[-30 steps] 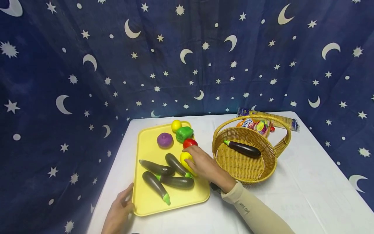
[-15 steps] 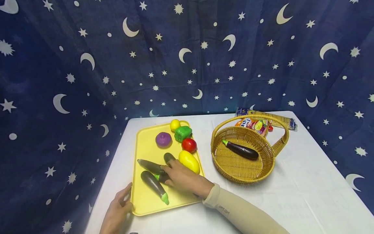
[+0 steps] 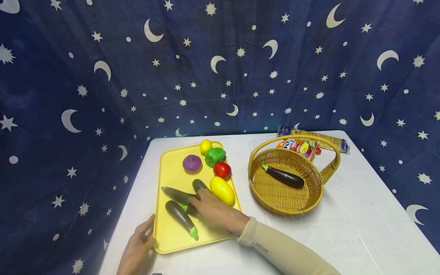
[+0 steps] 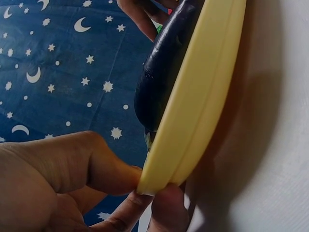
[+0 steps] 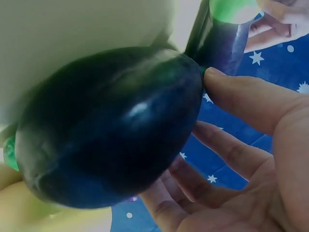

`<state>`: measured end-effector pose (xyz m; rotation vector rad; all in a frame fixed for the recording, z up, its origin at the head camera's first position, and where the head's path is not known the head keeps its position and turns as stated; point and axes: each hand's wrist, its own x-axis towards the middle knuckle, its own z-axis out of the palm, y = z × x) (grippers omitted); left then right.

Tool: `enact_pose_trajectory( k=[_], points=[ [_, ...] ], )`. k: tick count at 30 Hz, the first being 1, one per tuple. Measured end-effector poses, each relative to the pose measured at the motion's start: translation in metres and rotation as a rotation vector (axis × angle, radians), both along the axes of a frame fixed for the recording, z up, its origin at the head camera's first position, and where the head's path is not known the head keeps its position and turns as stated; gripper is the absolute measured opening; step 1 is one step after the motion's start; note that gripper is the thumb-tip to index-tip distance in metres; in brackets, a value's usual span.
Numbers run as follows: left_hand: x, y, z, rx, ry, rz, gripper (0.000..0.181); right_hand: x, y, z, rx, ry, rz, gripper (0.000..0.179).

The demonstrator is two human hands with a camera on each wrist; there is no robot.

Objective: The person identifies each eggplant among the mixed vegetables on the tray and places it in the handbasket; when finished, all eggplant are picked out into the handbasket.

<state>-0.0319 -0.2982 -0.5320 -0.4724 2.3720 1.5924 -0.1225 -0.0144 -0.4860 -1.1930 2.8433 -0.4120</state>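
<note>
My left hand pinches the near left rim of the yellow tray; thumb and fingertips meet at its edge in the left wrist view. Over the tray's near half, my right hand reaches down among several dark purple eggplants. It holds one eggplant, which fills much of the right wrist view, with the thumb at its far end and the fingers partly hidden behind it. Beside that hand lie a second eggplant with a green stem and another eggplant above it.
On the tray are a yellow mango-shaped fruit, a red tomato-like piece, a green bell pepper, a lemon and a round purple vegetable. To the right stands a handled wicker basket holding one eggplant; packets lie behind it.
My right hand has moved left and down from beside the yellow fruit onto the eggplants, then barely shifted over the last half second. The left hand stays on the tray rim.
</note>
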Motion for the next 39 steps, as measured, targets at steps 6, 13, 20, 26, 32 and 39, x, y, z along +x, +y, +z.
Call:
enact_pose_trajectory(
  k=[6, 13, 20, 26, 32, 39],
  points=[
    [0.001, -0.001, -0.001, 0.007, 0.003, -0.002, 0.092, 0.003, -0.002, -0.003, 0.001, 0.017, 0.001, 0.046],
    [0.002, -0.001, -0.001, 0.038, 0.030, 0.001, 0.092, 0.009, -0.005, -0.009, 0.004, -0.008, 0.015, 0.055],
    [0.004, 0.000, -0.001, 0.052, 0.055, -0.008, 0.091, 0.011, -0.004, -0.014, -0.058, -0.024, 0.026, 0.034],
    [0.004, 0.000, 0.001, 0.044, 0.053, -0.010, 0.090, 0.011, -0.002, -0.016, -0.072, -0.030, 0.024, 0.036],
    [0.003, 0.000, 0.001, 0.054, 0.041, -0.007, 0.091, 0.013, 0.003, -0.008, -0.029, -0.118, 0.010, 0.046],
    [0.004, 0.000, 0.001, 0.050, 0.054, -0.022, 0.092, 0.013, 0.014, -0.005, 0.009, -0.114, 0.016, 0.048]
  ],
)
